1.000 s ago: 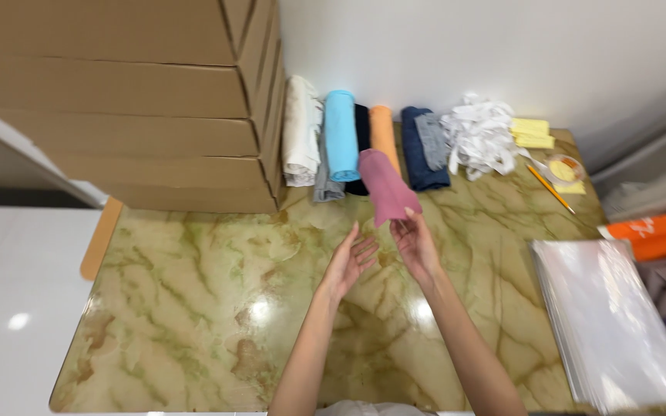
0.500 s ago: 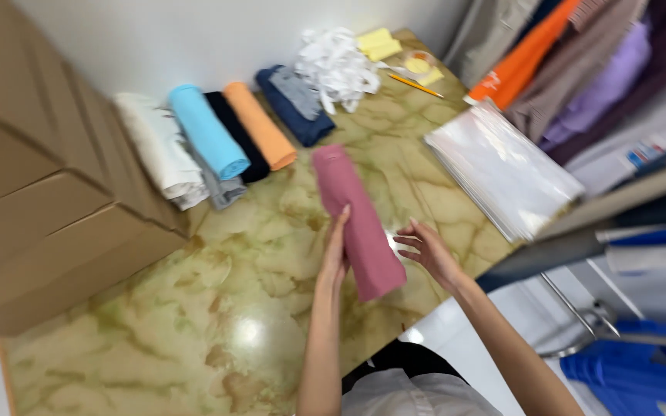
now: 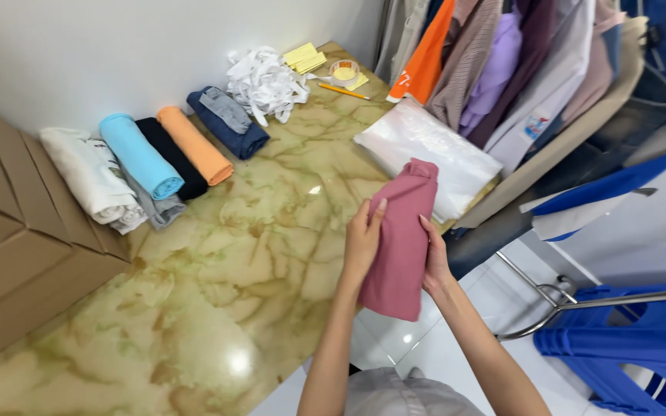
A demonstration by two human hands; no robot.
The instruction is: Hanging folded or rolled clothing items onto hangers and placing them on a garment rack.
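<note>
Both hands, the left hand (image 3: 361, 243) and right hand (image 3: 435, 262), clasp a rolled pink garment (image 3: 400, 239) from either side, keeping it rolled, lifted beside the clear plastic bag (image 3: 425, 146) at the desk's (image 3: 217, 262) edge.

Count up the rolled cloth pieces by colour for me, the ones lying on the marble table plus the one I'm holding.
White: 1, white roll
Light blue: 1, light blue roll
Grey: 1, grey roll, mostly hidden under others
Black: 1, black roll
Orange: 1, orange roll
Navy: 1, navy roll
Pink: 1, pink roll, between left hand and right hand
Total: 7
</note>
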